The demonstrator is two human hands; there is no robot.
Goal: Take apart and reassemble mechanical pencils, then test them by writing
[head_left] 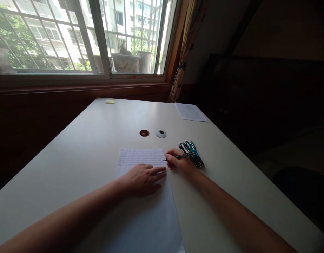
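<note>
A sheet of paper (pixel 156 211) lies on the white table in front of me, its upper part filled with lines of handwriting. My left hand (pixel 146 178) rests flat across it just below the writing, fingers stretched toward the right edge. In my right hand (pixel 177 162) a dark pen (pixel 181 155) is pinched, tip pointing left at the right end of the written lines. Whether the tip touches the paper I cannot tell. Right behind that hand lies a bunch of several pens (pixel 197 154), partly hidden by it.
Beyond the paper, the table (pixel 72 151) has a round hole (pixel 144 133) with a round grommet cover (pixel 161 134) beside it. More written sheets (pixel 191 112) lie at the far right corner. Yellow sticky notes (pixel 110 101) sit at the far left edge. A barred window stands behind.
</note>
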